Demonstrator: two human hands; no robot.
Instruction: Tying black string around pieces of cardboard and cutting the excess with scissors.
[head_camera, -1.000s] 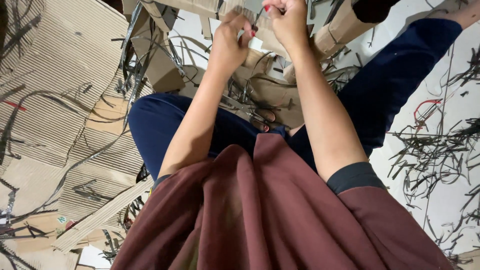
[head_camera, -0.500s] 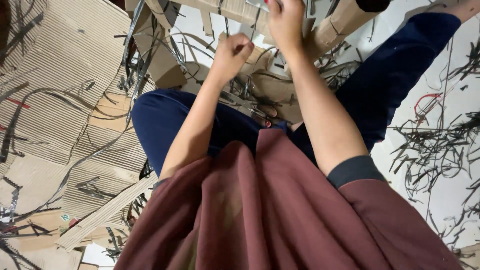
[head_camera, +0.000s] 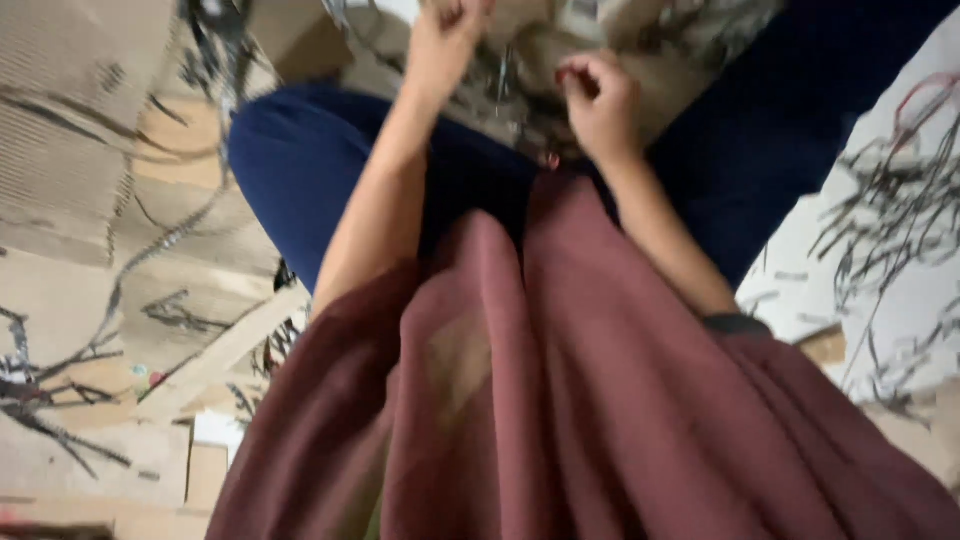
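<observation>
- The view is blurred, so small details are hard to read.
- The left hand (head_camera: 445, 45) is at the top edge of the view, fingers curled into a loose fist; a thin dark strip seems to run from it, but I cannot tell for sure what it grips.
- The right hand (head_camera: 600, 100) is lower and to the right, just above the lap, fingers curled inward with the tips pinched together; what it pinches is too small and blurred to make out.
- Between the two hands lies a tangle of thin dark strips (head_camera: 505, 85) on a pale piece of cardboard (head_camera: 660, 75), resting between the knees.
- Both forearms reach forward over dark blue trousers (head_camera: 300, 160) and a maroon garment (head_camera: 560, 400) that fills the lower half of the view.
- To the left, flat sheets of corrugated cardboard (head_camera: 70, 120) cover the floor, with more dark strips strewn over them.
- To the right, a white floor surface (head_camera: 890, 300) carries scattered dark offcuts (head_camera: 900, 200), well apart from the hands.
</observation>
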